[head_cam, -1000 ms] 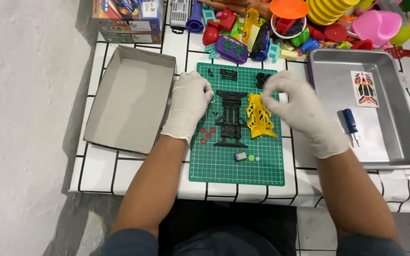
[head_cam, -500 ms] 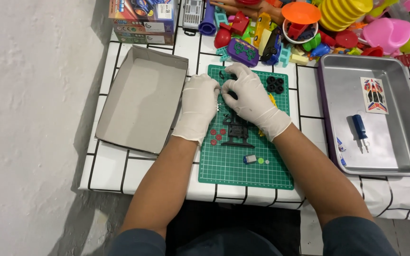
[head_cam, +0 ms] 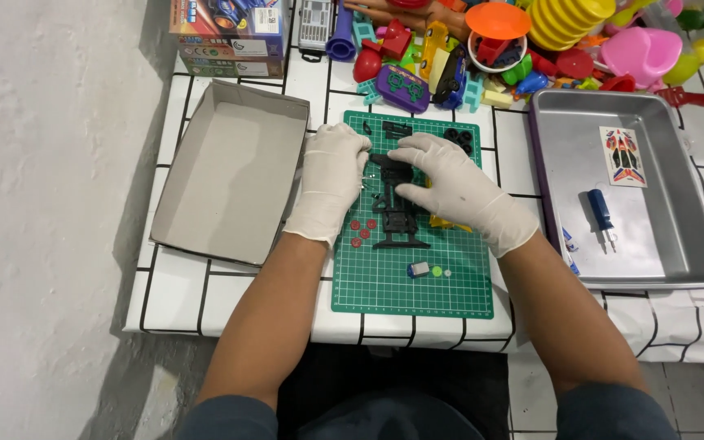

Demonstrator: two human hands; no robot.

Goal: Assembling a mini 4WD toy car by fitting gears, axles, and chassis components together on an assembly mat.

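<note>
The black plastic toy car chassis (head_cam: pixel 397 213) lies on the green gridded cutting mat (head_cam: pixel 411 287), near its middle, in the head view. The left hand in a white glove (head_cam: pixel 332 181) rests at the mat's left edge, its fingers curled against the chassis's upper end. The right hand in a white glove (head_cam: pixel 450 183) lies across the chassis from the right, fingers closed on the same upper end. Small red round gears (head_cam: pixel 360 231) sit just left of the chassis. A yellow plastic part (head_cam: pixel 443 222) peeks out under the right wrist. An open grey cardboard box lid (head_cam: pixel 230 171) lies left of the mat. A metal tray (head_cam: pixel 670 244) on the right holds a blue-handled screwdriver (head_cam: pixel 601 210) and a sticker sheet (head_cam: pixel 622 155).
</note>
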